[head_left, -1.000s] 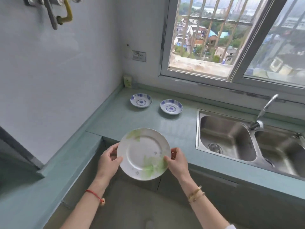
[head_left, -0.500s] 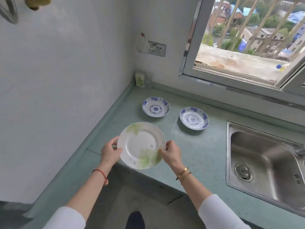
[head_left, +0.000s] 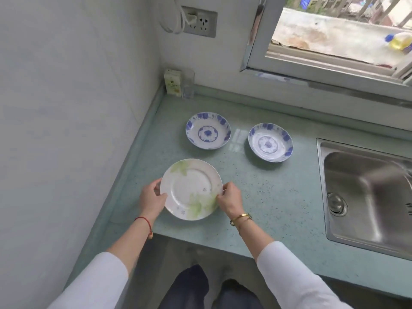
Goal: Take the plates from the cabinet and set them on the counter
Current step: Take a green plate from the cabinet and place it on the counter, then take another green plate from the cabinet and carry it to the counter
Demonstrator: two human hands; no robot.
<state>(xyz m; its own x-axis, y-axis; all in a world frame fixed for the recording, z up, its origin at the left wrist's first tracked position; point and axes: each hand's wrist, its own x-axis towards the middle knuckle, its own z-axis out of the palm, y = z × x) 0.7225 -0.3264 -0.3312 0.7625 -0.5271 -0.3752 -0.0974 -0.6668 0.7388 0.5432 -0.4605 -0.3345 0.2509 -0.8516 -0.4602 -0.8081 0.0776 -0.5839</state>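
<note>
Head view: a person stands at the corner of a green bench (head_left: 278,197), both hands on one plate.
Plate (head_left: 191,189): white with green leaves, low over the bench near its front edge — whether it touches down yet I cannot tell.
Left hand (head_left: 152,198): grip closed on the plate's left rim, thumb on top.
Right hand (head_left: 229,200): grip pinching the right rim.
Handling: likely stiff, glazed and slick, fairly light but breakable — best held at opposite rims and lowered flat, not dropped.
Blue dishes: left dish (head_left: 208,130) and right dish (head_left: 270,142) sit further back, apart from the plate.
Sink (head_left: 365,192): well to the right.
Change: half a second ago the plate hung over the bench's front edge; it is now further in, above the surface, and lower.
</note>
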